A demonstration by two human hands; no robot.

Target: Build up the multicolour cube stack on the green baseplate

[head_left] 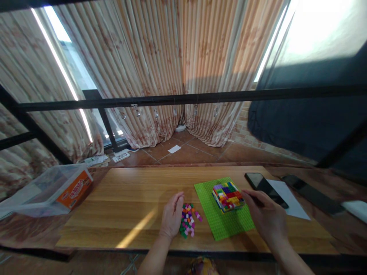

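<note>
Forearms (286, 248), qty 2, nearest camera; both cut off at lower frame edge. Ref. landmark: green baseplate (205, 196), qty 1, on bench (129, 194).

Obstructions: black rail (172, 100) crosses view beyond baseplate, in front of curtains (151, 57). Clear bin (43, 191), qty 1, w/ orange label, far L of baseplate; cut off at frame edge. Phone (265, 187), qty 1, just R of baseplate, partly over white sheet (295, 204). Dark slab (312, 194), qty 1, farther R of baseplate; type unclear. White item (357, 210) beyond it, cut off, not ID'd.

Brick build (226, 196), qty 1, multicol., on upper part of baseplate. R hand (265, 214) over baseplate's RH edge, thumb & finger at build's side; grip tips approx. tog., cannot tell if a brick is pinched. L hand (172, 215) L of baseplate, just beside loose bricks (187, 220); fingers mostly hidden, grip state cannot be told. Loose bricks lie between L hand & baseplate, too small/heaped for exact count.
</note>
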